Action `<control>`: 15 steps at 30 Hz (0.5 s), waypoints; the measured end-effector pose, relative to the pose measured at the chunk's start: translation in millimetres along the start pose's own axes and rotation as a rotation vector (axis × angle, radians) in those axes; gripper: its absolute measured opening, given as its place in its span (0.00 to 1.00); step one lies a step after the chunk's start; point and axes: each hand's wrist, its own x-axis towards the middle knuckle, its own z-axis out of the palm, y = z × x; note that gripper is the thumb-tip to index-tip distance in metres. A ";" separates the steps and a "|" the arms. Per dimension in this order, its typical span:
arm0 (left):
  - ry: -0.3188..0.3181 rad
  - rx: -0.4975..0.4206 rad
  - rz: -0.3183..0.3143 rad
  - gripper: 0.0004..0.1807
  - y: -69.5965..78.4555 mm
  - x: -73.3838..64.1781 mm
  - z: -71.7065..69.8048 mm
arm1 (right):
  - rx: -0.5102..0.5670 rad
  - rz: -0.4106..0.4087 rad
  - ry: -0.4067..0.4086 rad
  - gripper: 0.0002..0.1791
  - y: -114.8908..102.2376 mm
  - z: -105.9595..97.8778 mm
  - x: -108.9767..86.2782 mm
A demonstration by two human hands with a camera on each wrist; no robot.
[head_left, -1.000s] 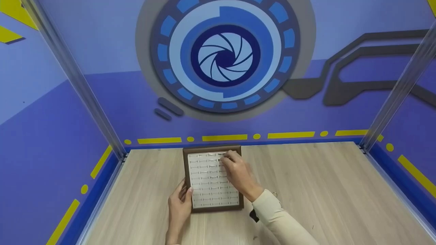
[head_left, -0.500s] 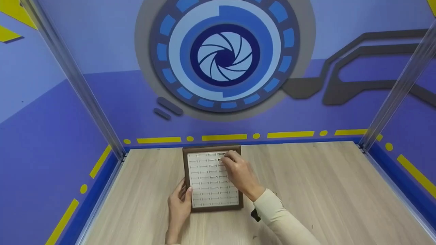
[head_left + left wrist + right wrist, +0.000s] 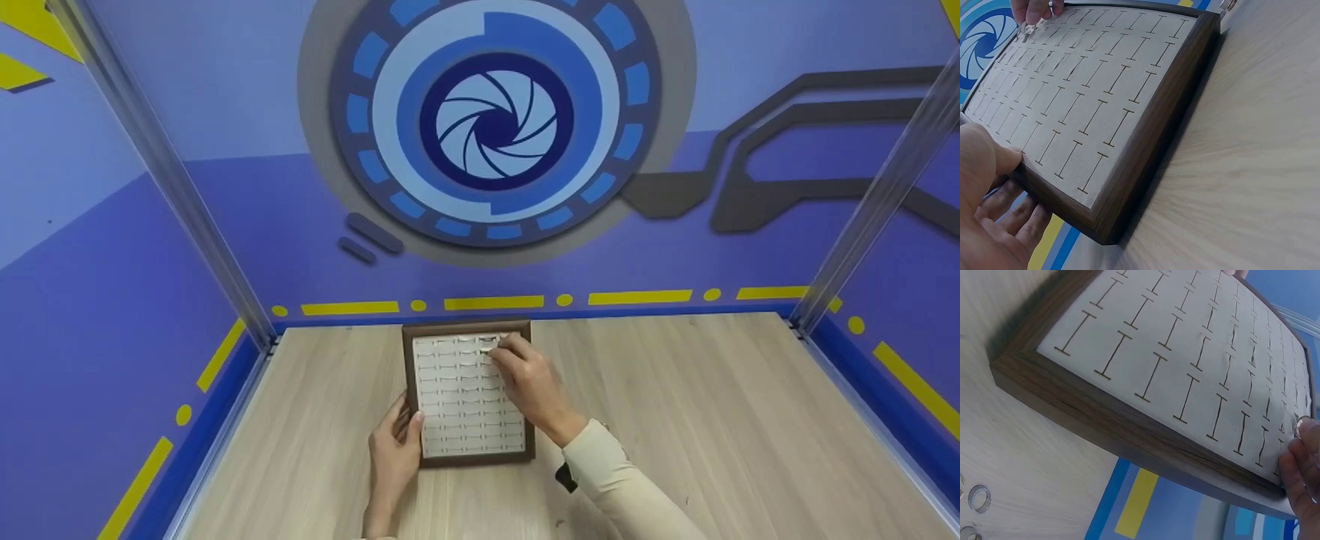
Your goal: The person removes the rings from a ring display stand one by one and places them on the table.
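A ring display tray (image 3: pixel 409 397) with a brown wood-look frame stands on the table. Its pale padded insert (image 3: pixel 1072 84) has rows of I-shaped slits. My left hand (image 3: pixel 396 442) grips the tray's left side, thumb over the frame and the other fingers behind. Near the top right corner, my right hand (image 3: pixel 534 382) pinches a small silvery ring (image 3: pixel 1298 426) between thumb and index finger, right at a slit. The same ring (image 3: pixel 1028 29) shows at the far end of the tray in the left wrist view. The fingers hide part of it.
Several silvery rings, one (image 3: pixel 979 499) with a studded band, lie on the wooden table (image 3: pixel 712 420) by the tray's right side. A blue wall panel (image 3: pixel 247 225) stands behind the table, with side panels and metal posts (image 3: pixel 180 195) at the corners.
My right hand has drawn slightly right and toward me, showing more of the slits near the top right corner. My left hand and the tray stay in place.
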 end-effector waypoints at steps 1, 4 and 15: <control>-0.005 0.002 -0.002 0.27 0.2 0.2 -0.1 | 0.006 -0.002 0.004 0.10 0.2 -0.5 -0.3; -0.016 0.003 -0.011 0.27 1.3 0.6 -0.7 | 0.025 -0.005 0.015 0.10 1.0 -1.7 -1.1; -0.014 0.017 -0.036 0.27 1.4 1.1 -0.2 | 0.063 -0.024 -0.017 0.10 3.4 -10.9 -5.4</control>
